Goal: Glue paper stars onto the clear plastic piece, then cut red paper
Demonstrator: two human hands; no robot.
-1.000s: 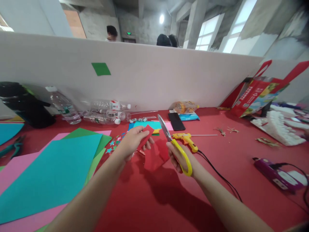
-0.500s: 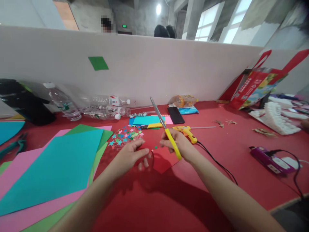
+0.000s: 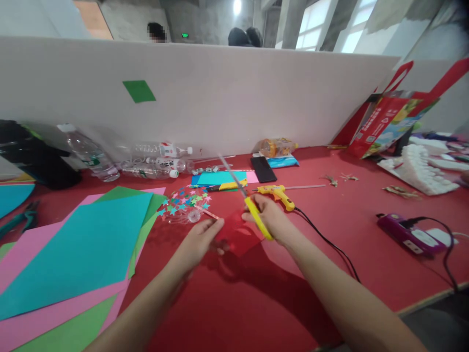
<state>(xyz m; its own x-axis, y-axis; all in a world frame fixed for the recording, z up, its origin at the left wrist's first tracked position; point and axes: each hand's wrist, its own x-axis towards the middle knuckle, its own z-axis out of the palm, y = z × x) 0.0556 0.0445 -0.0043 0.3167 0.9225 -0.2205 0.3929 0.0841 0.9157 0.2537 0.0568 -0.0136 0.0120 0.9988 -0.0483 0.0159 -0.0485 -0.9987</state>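
Observation:
My left hand pinches the end of a thin pale pink strip, which points away toward a pile of small colored paper stars. In my right hand are yellow-handled scissors, their blades pointing up and away to the left. A piece of red paper lies between my hands, hard to tell from the red table. Just beyond my right hand is a yellow glue gun. A yellow cutter knife rests behind the stars.
Large colored sheets cover the left side, near pliers and a black bottle. Plastic bottles line the white partition. A phone lies at the back; a purple power strip and a red bag are right.
The thin strip now shows extended from my left hand, whose fingers have closed together. The scissors have shifted slightly left and down in my right hand. The camera view has moved a little.

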